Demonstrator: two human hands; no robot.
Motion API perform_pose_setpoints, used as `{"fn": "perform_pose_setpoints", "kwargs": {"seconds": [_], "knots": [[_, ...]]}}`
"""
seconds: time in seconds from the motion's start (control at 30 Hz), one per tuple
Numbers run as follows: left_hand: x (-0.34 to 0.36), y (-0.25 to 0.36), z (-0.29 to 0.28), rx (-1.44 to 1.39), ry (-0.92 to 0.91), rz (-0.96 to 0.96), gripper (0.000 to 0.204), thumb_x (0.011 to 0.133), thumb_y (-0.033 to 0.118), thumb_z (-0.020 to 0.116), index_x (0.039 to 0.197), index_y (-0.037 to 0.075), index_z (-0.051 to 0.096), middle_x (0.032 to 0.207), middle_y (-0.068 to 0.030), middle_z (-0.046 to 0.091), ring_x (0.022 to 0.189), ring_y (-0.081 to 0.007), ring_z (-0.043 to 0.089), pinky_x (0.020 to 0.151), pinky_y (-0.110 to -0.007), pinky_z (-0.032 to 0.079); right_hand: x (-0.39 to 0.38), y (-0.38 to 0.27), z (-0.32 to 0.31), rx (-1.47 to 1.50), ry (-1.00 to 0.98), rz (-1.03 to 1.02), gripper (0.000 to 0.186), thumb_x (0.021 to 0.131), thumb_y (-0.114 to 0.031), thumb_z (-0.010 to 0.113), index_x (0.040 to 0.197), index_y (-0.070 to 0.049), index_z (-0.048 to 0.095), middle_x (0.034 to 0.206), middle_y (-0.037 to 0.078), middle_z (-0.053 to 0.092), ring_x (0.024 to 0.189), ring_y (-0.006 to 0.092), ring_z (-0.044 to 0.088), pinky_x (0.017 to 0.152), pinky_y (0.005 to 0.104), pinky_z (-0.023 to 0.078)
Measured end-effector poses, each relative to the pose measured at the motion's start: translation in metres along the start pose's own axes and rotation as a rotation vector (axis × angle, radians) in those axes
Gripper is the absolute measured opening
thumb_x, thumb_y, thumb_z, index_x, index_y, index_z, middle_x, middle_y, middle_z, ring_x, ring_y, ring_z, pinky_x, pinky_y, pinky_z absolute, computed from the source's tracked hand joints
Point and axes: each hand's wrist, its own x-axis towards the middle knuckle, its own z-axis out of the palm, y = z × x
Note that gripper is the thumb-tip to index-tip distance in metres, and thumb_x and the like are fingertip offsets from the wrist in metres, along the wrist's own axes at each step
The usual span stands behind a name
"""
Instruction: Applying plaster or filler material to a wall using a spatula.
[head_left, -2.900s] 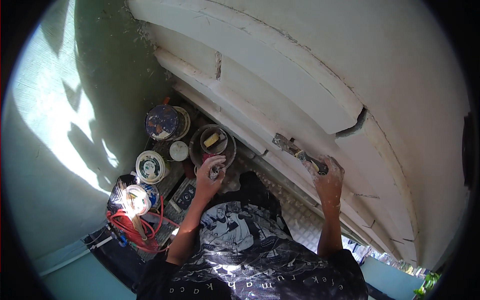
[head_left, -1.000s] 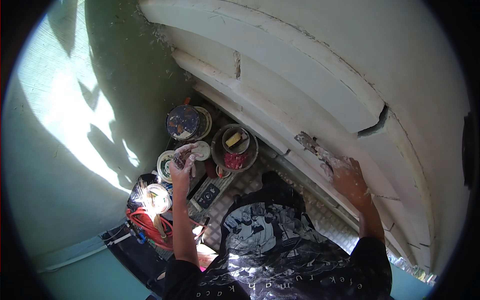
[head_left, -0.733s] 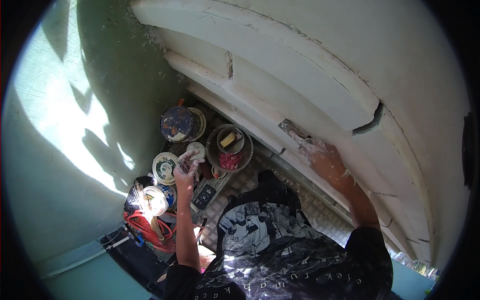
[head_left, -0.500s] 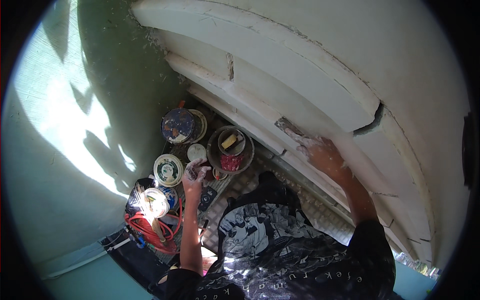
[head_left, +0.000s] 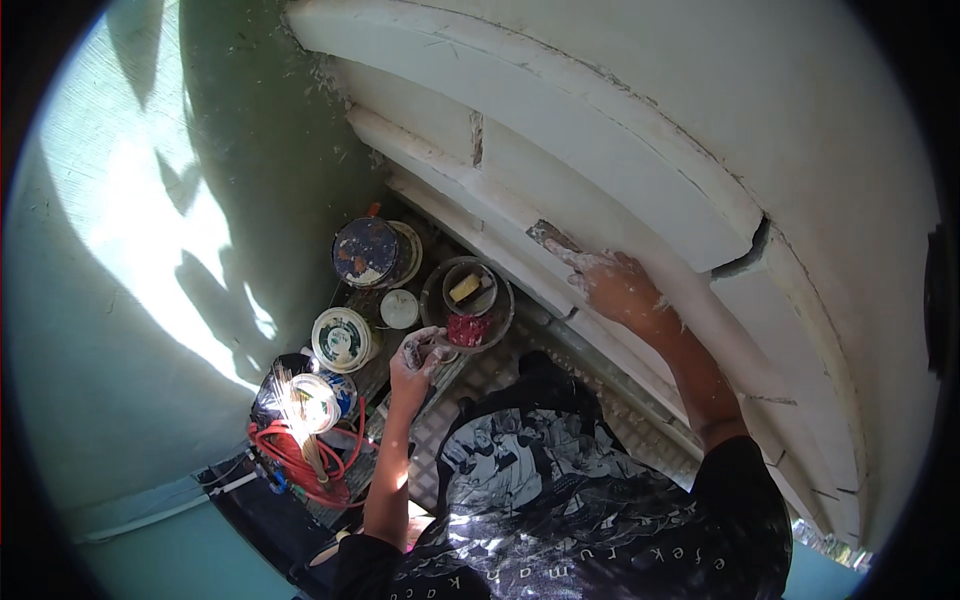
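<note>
My right hand (head_left: 617,287) is closed round a putty knife (head_left: 550,236), its blade laid against the pale, curved ledge (head_left: 505,200) on the wall. White paste is smeared over the fingers. My left hand (head_left: 414,368), also coated white, hangs over the work things at the left of the wall. Its fingers curl inward around something dark that I cannot make out. Just beyond it stands a round grey basin (head_left: 505,325) containing a red cloth-like lump (head_left: 467,330) and a smaller bowl (head_left: 484,303) with a yellow block (head_left: 465,288).
A dark, paint-spattered bucket (head_left: 364,251), a white-lidded tub (head_left: 341,338) and a small white lid (head_left: 399,309) stand beside the green wall (head_left: 270,150). Nearer lie a coiled red hose (head_left: 295,455) and a straw brush (head_left: 312,445). A dark crack (head_left: 742,255) splits the upper moulding (head_left: 640,170).
My right hand and the putty knife have slid leftward and slightly up along the ledge. My left hand has moved right, toward the basin, and its fingers have curled more.
</note>
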Motion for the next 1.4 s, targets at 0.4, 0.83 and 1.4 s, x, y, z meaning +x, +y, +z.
{"fn": "perform_pose_setpoints", "kwargs": {"seconds": [0.4, 0.83, 1.4], "knots": [[-0.018, -0.031, -0.007, 0.051, 0.054, 0.072, 0.035, 0.083, 0.005, 0.061, 0.115, -0.003, 0.051, 0.111, -0.0126, 0.06, 0.093, -0.0164, 0.061, 0.084, -0.028, 0.046, 0.024, -0.031, -0.028, 0.08, 0.081, 0.038, 0.054, 0.082, -0.008, 0.049, 0.134, -0.024, 0.043, 0.108, 0.015, 0.061, 0.105, 0.033, 0.054, 0.09, 0.0441, 0.041], [-0.027, -0.013, -0.009, 0.005, 0.194, 0.06, 0.032, 0.083, -0.004, 0.057, 0.114, -0.005, 0.051, 0.11, -0.0116, 0.059, 0.092, -0.0151, 0.06, 0.084, -0.027, 0.046, 0.055, -0.042, -0.045, 0.129, 0.149, 0.0, 0.056, 0.084, -0.01, 0.044, 0.138, -0.025, 0.038, 0.11, 0.017, 0.06, 0.104, 0.0319, 0.056, 0.09, 0.0436, 0.043], [-0.07, -0.117, -0.062, -0.059, 0.609, 0.201, 0.036, 0.082, -0.004, 0.056, 0.117, -0.006, 0.048, 0.113, -0.0149, 0.058, 0.087, -0.0158, 0.061, 0.06, -0.018, 0.046, 0.027, -0.047, -0.028, 0.127, 0.041, 0.038, 0.064, 0.081, -0.01, 0.05, 0.141, -0.025, 0.03, 0.117, 0.016, 0.058, 0.107, 0.0332, 0.055, 0.091, 0.0445, 0.042]]}}
